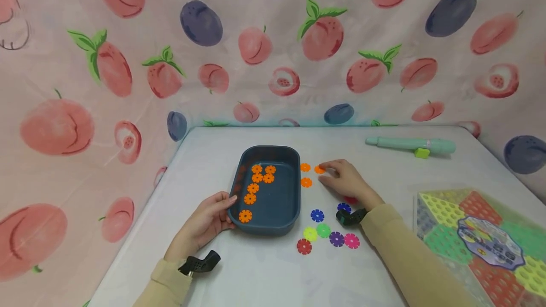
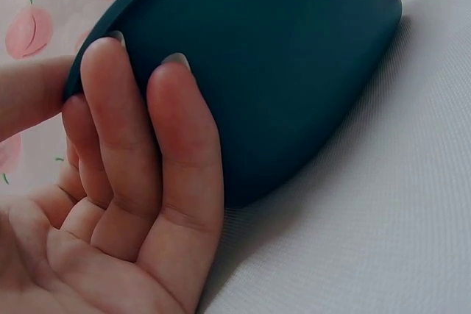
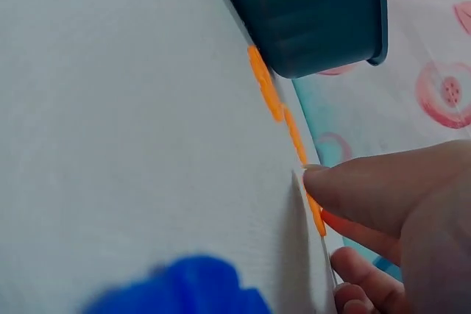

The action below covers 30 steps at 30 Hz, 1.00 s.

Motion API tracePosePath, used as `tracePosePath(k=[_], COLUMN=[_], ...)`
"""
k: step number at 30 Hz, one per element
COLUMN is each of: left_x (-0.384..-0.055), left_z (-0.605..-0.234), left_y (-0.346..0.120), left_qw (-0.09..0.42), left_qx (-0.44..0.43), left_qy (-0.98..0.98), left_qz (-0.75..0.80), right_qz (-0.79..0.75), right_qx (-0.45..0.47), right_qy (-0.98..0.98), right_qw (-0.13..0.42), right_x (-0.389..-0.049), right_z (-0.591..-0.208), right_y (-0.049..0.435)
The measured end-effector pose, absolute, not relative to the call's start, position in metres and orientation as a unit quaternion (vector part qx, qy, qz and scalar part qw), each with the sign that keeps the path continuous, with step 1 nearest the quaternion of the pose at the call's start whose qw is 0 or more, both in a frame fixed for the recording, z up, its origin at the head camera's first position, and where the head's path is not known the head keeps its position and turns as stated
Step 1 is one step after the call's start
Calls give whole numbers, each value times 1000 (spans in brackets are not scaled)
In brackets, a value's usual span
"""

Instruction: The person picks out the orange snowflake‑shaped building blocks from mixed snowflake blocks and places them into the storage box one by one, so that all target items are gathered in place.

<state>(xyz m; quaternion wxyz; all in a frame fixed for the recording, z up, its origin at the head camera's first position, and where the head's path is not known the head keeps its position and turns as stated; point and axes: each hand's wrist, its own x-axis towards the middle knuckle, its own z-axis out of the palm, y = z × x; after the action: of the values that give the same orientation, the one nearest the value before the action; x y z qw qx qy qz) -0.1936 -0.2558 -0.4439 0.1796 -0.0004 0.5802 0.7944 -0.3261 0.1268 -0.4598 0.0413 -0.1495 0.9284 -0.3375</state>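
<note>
We are noting one orange disc (image 1: 317,170) lying on the bench (image 1: 260,269), right of a blue tray (image 1: 281,203). The right hand (image 1: 346,181) is touching it, that grip standing apart; the left hand (image 1: 209,216) is clamping the tray's rim. Seven orange pieces (image 1: 250,188) are lying inside; mixed-colour pieces (image 1: 323,230) are lying nearer us.

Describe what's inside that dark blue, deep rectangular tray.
Seven orange, round, notched discs are visible inside the dark blue, deep rectangular tray. The near wall hides whatever might lie tight against it.
</note>
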Motion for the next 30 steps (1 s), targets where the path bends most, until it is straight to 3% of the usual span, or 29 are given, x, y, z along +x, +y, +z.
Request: tracePosePath(k=[30], left_x=[-193], left_z=[-441], left_y=[-256], left_qw=[175], left_qx=[1], left_qy=[585], left_qz=[792], right_qz=[-373], right_qx=[-146], right_qy=[916], right_qw=[3], right_x=[-321], right_z=[-461], right_y=[123])
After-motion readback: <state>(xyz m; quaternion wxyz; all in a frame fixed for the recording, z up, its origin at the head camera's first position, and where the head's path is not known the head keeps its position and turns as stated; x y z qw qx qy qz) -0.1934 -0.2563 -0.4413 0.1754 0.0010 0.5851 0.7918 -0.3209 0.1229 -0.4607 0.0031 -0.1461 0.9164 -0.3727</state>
